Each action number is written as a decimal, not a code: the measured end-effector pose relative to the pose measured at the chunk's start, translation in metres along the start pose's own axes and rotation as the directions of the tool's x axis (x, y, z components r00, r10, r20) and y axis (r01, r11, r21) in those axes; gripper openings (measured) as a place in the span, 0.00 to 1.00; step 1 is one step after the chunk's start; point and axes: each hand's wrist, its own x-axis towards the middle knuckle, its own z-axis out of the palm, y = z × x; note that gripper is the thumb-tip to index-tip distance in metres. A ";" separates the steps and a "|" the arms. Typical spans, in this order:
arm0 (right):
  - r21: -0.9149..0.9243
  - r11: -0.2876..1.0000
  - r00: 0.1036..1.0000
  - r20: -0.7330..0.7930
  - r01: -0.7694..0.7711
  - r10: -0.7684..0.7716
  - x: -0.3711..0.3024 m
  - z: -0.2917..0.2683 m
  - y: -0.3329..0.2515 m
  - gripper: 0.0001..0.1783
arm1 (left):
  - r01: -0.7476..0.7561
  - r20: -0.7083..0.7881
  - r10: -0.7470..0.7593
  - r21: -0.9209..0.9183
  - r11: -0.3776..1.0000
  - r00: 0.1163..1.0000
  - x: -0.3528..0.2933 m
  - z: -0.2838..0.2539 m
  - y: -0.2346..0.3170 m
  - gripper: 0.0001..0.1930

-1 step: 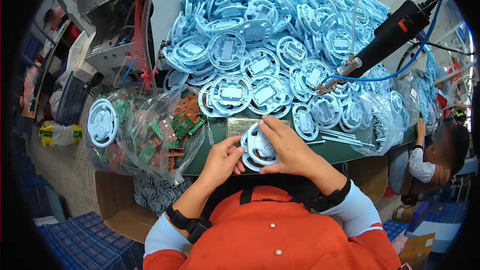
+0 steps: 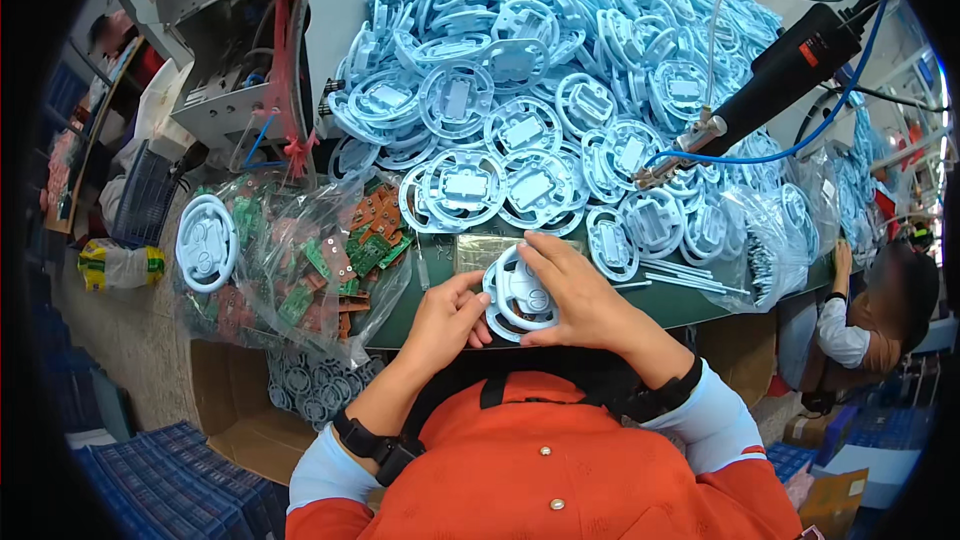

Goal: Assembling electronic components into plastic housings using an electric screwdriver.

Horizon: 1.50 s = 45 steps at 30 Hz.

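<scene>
Head camera: left fisheye of a pair, looks down from the head of the person (image 2: pixel 545 480), close above left hand (image 2: pixel 447 317) and right hand (image 2: pixel 580 292); table (image 2: pixel 690 309) ahead.

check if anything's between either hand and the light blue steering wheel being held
Nothing visible: the right hand grips the light blue steering wheel directly along its right side, and the left hand is at its left edge with no object between.

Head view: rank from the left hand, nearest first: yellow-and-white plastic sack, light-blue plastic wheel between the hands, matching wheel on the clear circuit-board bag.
1. Light-blue plastic wheel, just right of the left hand.
2. Matching wheel, left, on the clear circuit-board bag.
3. Yellow-and-white plastic sack, far left.
</scene>
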 end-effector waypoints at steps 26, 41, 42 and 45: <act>0.022 0.995 0.994 0.050 0.096 -0.097 0.004 0.010 0.003 0.57 | 0.026 -0.001 -0.026 -0.052 0.998 1.000 0.002 -0.002 -0.001 0.19; -0.110 0.988 0.994 0.018 0.110 -0.108 -0.005 0.018 0.003 0.54 | 0.136 0.109 -0.139 0.038 0.990 0.984 0.018 -0.010 0.008 0.14; 0.062 0.992 0.987 -0.119 0.112 -0.104 -0.010 0.008 0.002 0.50 | 0.117 0.095 -0.122 0.052 0.992 0.988 0.014 -0.010 0.006 0.14; -0.007 0.999 0.647 -0.762 -0.035 0.018 -0.041 -0.057 0.017 0.11 | -0.041 0.044 0.033 0.196 0.980 0.998 0.000 -0.006 0.015 0.12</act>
